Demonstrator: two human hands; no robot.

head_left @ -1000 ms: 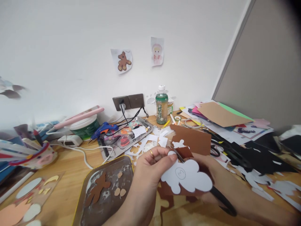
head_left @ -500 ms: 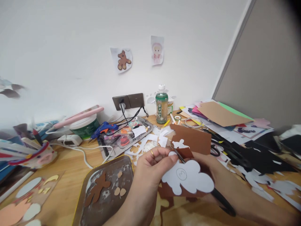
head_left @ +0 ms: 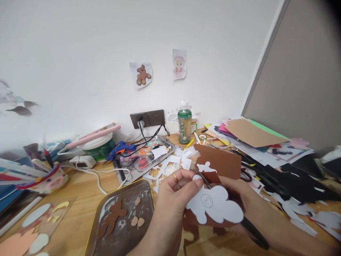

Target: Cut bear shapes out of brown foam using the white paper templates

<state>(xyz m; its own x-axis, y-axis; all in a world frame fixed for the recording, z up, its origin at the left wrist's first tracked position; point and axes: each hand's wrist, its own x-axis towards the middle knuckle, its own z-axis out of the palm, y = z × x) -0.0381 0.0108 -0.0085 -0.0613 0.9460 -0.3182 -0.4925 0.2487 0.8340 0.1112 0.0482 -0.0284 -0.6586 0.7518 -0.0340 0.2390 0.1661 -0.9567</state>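
Observation:
My left hand pinches a white cloud-shaped paper template laid over brown paper; thumb and fingers are closed on its upper left edge. Mostly hidden behind that sheet, my right hand is closed round black-handled scissors, whose blades show at the top edge of the paper. A ring sits on one finger of my left hand.
A worn metal tray with brown bear cut-outs lies at my left. Behind it: a steel tray of bits, blue glue gun, green bottle, brown sheet. Coloured papers and black scraps pile at the right.
The view has tilted up slightly, so everything sits a little lower in the frame. Both hands stay closed on the paper and scissors with hardly any shift.

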